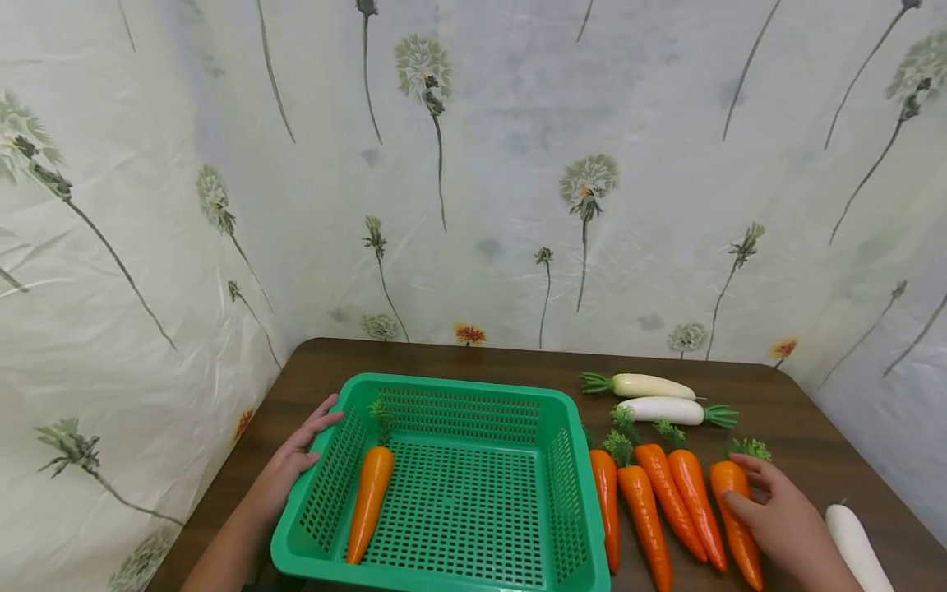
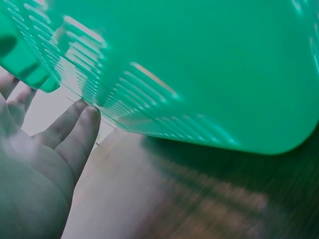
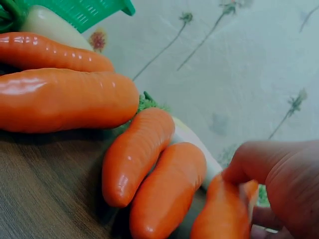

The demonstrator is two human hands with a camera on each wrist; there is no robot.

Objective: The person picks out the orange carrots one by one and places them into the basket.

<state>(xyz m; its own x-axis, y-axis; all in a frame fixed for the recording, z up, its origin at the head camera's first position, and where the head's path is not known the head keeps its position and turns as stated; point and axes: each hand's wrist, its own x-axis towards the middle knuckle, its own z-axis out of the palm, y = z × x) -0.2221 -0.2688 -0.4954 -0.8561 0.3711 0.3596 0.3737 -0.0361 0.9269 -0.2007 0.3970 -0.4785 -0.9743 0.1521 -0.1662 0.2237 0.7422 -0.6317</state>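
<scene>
A green plastic basket [image 1: 473, 384] stands on the brown table, with one orange carrot [image 1: 372, 493] lying along its left side. My left hand [image 1: 292, 460] rests against the basket's left rim. Its fingers look fairly straight beside the slotted wall [image 2: 149, 94] in the left wrist view. At the right end of a row of carrots, my right hand [image 1: 784, 514] grips a carrot [image 1: 728, 485] near its leafy top, thumb on one side. The right wrist view shows thumb and fingers about that carrot [image 3: 219, 216]; part of it is covered by the hand.
Several other carrots [image 1: 644, 510] lie side by side between the basket and my right hand. Behind them are two white radishes [image 1: 654, 386] with green tops. Another white radish [image 1: 858, 547] lies right of my hand. A flower-patterned sheet [image 1: 503, 181] hangs behind the table.
</scene>
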